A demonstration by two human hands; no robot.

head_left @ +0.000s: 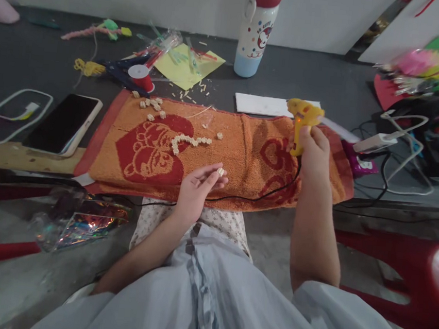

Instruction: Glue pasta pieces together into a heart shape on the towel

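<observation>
Between the thumb and fingers of my left hand (198, 188) is a small cream-coloured piece (220, 172), held above the towel's front part. My right hand (315, 149) grips a yellow hot glue gun (305, 116) by its handle, over the towel's right side; a small orange light glows on it. The orange towel (230, 129) with red heart patterns lies under both hands. On it, beyond my left hand, rests a zigzag chain of joined cream pieces (192, 141). One loose piece (219, 135) lies just right of the chain, and several more (154, 103) sit at the upper left.
A black cord (255, 198) runs along the towel's front. A phone (64, 123) lies left, a red thread spool (141, 77) behind it. At the back stand a water bottle (257, 33), a white strip (264, 105) and yellow paper (182, 68). Cables and a power bank (375, 143) crowd the right.
</observation>
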